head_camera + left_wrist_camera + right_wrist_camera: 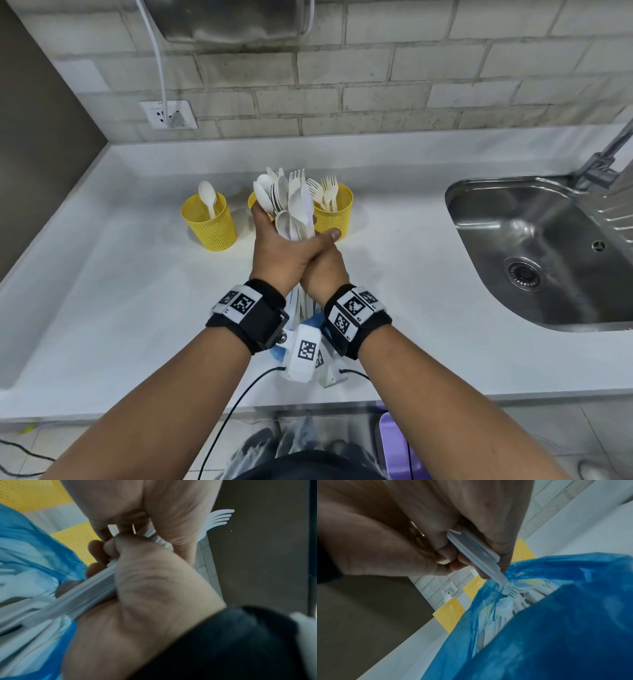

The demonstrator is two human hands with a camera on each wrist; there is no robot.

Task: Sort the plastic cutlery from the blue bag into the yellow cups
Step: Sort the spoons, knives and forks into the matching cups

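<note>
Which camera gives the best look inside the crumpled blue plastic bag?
The right wrist view: the crumpled blue plastic bag gapes open, showing white cutlery left inside. The left wrist view catches only a blurred blue edge. In the head view, wrists and cameras hide nearly all of it.

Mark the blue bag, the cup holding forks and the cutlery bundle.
blue bag (556, 628), right wrist view, its side.
cup holding forks (337, 219), head view, its mesh wall.
cutlery bundle (298, 205), head view, a fork's head.

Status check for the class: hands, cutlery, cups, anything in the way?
Left hand and right hand both grip one mixed cutlery bundle above the blue bag. Left cup holds a spoon, right cup forks. Bundle hides middle cup.
</note>
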